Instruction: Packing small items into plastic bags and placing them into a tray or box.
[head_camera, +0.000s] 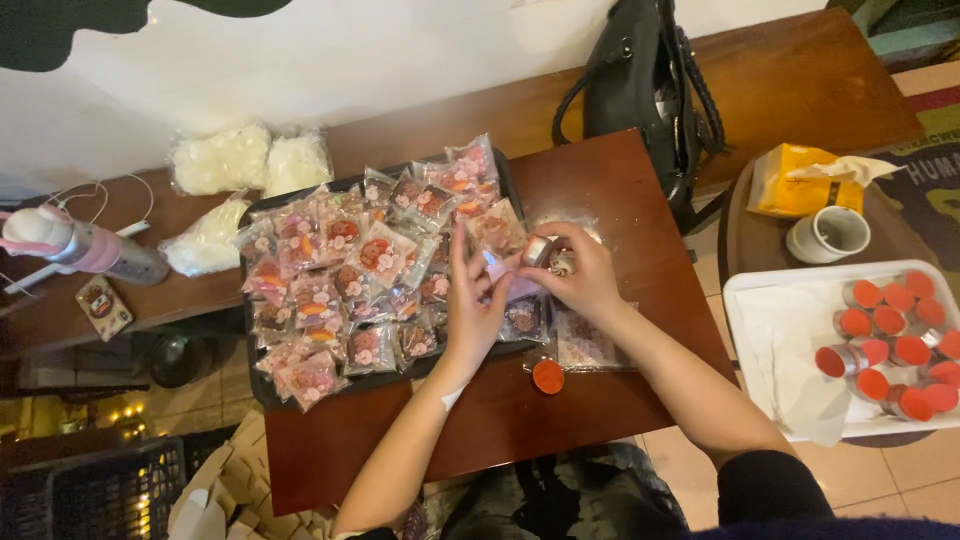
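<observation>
My left hand (474, 305) and my right hand (583, 275) meet over the small dark wooden table (620, 190). Between them I hold a small silver tin (538, 250) and the pink edge of a clear packet (505, 275). The right hand's fingers curl around the tin; the left hand's fingers press the packet from the left. An orange round lid (547, 376) lies on the table just below my hands. A black tray (262, 385) piled with several clear packets of pink and red trinkets (345, 280) sits left of my hands.
A white tray (750, 290) with several orange-lidded tins stands at the right, beside a white cup (828, 234) and a yellow tissue pack (795, 180). A black bag (645, 85) rests behind the table. White bagged items (235, 160) and a pink bottle (85, 250) lie at left.
</observation>
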